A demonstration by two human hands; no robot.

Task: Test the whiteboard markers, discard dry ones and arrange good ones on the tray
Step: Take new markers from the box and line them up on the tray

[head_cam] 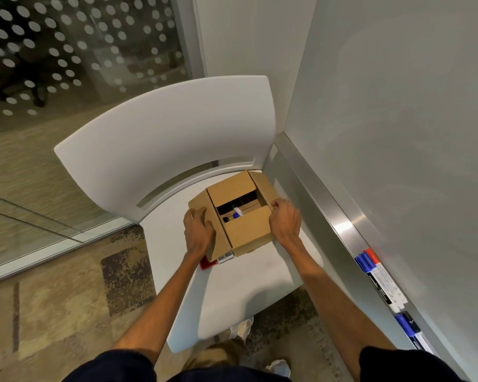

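A small brown cardboard box stands on the seat of a white chair. Its top flaps are partly open, and a blue-capped marker shows in the dark gap. My left hand grips the left flap and side of the box. My right hand grips the right flap at its edge. Several capped markers, blue and red, lie in a row on the metal whiteboard tray at the right. More blue-capped markers lie further along that tray.
The whiteboard fills the right side. A red and white object pokes out from under the box's near left corner. The chair back curves behind the box. Patterned carpet and a dotted glass wall lie left.
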